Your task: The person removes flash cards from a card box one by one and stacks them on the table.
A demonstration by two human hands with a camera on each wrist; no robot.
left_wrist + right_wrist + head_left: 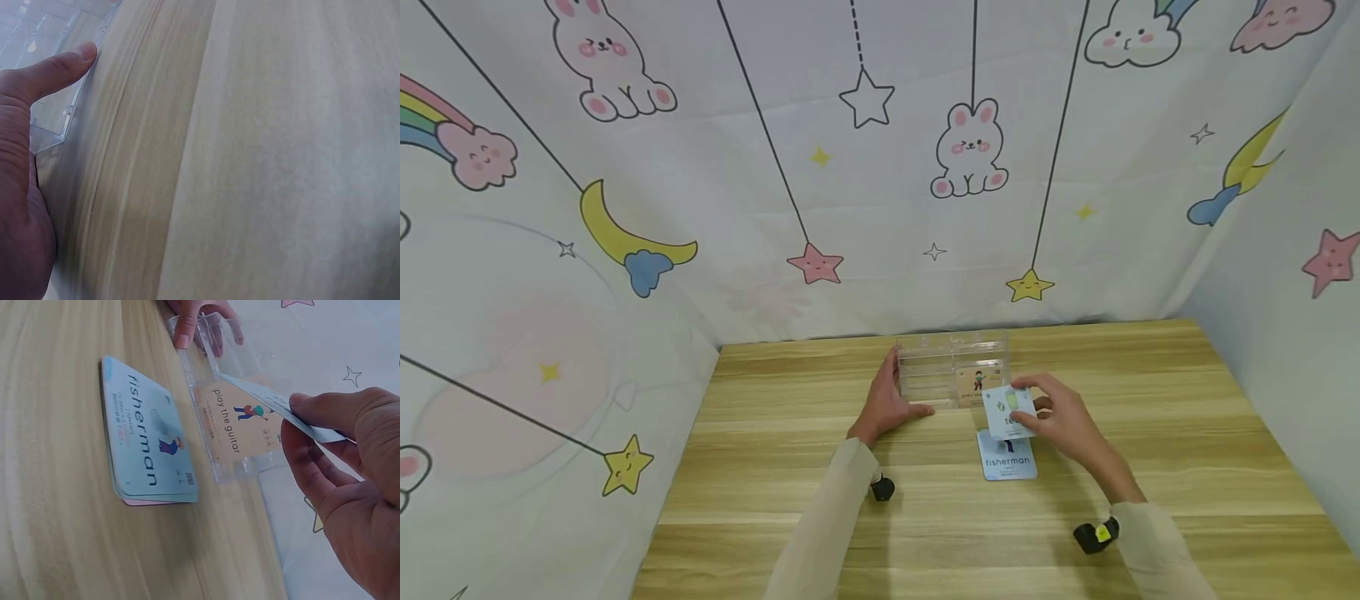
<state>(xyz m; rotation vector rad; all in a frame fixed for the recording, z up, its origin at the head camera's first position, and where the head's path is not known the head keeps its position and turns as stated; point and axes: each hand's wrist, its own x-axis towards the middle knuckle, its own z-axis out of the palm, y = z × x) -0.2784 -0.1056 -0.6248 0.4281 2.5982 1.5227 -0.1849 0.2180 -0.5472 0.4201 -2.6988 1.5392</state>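
A clear plastic card holder [927,377] with compartments stands near the back of the table. My left hand [886,403] holds its left end, the thumb [65,67] along the front edge and the fingers behind the clear plastic. My right hand [1060,417] pinches a pale blue word card [1009,410] between thumb and fingers, tilted in front of the holder's right side. Its printed word is partly covered by the thumb. An orange "play the guitar" card [240,419] sits in the lower right compartment. Just below the held card lies a small stack topped by a blue "fisherman" card [150,434].
The wooden table [940,542] meets a white curtain [895,200] printed with bunnies and stars right behind the holder. More of this cloth rises at the left and right. A black wrist camera [1096,536] is worn at the right wrist, another [883,488] at the left.
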